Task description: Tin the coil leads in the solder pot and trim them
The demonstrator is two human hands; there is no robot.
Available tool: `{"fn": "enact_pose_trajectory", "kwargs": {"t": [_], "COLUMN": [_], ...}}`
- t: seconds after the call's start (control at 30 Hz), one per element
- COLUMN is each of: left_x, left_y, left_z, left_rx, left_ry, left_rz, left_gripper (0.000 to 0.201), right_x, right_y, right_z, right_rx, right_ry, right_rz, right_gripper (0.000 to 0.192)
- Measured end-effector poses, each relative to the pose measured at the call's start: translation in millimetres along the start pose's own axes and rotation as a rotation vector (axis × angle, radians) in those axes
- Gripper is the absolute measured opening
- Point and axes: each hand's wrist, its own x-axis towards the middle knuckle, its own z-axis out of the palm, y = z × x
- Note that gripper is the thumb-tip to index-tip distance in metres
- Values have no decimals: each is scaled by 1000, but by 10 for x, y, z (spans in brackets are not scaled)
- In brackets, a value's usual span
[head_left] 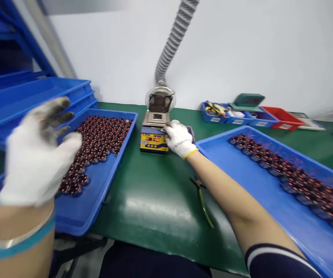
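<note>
My right hand (pixel 179 139), in a white glove, rests on the top right of a small yellow and blue solder pot (pixel 154 139) with red digits on its front. Whether the fingers grip anything there is hard to tell. My left hand (pixel 39 154), gloved with dirty fingertips, is raised in the air with fingers spread, holding nothing, above the left blue tray (pixel 97 193) filled with several dark red coils (pixel 97 137). A second blue tray (pixel 241 173) at the right holds rows of coils (pixel 296 179).
A grey fume hose with a round fan inlet (pixel 159 100) stands behind the pot. Green-handled pliers (pixel 202 199) lie on the green mat under my right forearm. Small blue and red bins (pixel 241 114) sit at the back right. Stacked blue trays (pixel 24 100) rise at the left.
</note>
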Motion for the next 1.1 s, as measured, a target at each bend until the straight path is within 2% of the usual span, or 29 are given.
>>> {"fn": "enact_pose_trajectory", "kwargs": {"t": [0.03,0.07,0.13,0.17,0.23,0.3,0.37,0.63,0.77,0.93,1.0,1.1], "left_x": [29,61,102,106,80,36,0,-38,-25,-15,-42,-94], "left_y": [-130,-280,-587,-718,-892,-954,-950,-1000,-1056,-1027,-1012,-1015], "left_z": [36,101,307,433,686,881,993,1152,1097,870,843,884], "left_rx": [51,150,393,423,461,485,514,544,523,442,348,258], "left_ry": [-63,-188,-557,-651,-745,-761,-749,-651,-647,-615,-667,-811], "left_rz": [-35,-83,-88,-83,-59,-33,-14,-6,26,88,99,95], "left_gripper": [52,51,50,47,47,51,52,35,26,27,26,23], "right_x": [-75,-177,-452,-612,-917,-1140,-1256,-1271,-1292,-1239,-1206,-1183], "right_y": [-64,-154,-396,-533,-787,-957,-1015,-895,-904,-889,-877,-861], "right_z": [24,51,107,136,195,254,309,467,471,365,331,315], "right_rx": [46,105,239,300,390,443,469,497,556,688,749,789], "right_ry": [43,78,84,52,-37,-111,-157,-155,-126,-91,-99,-155], "right_rz": [5,-1,-74,-139,-255,-311,-321,-297,-296,-137,-71,-1], "right_gripper": [38,40,40,39,39,39,38,36,35,37,38,37]}}
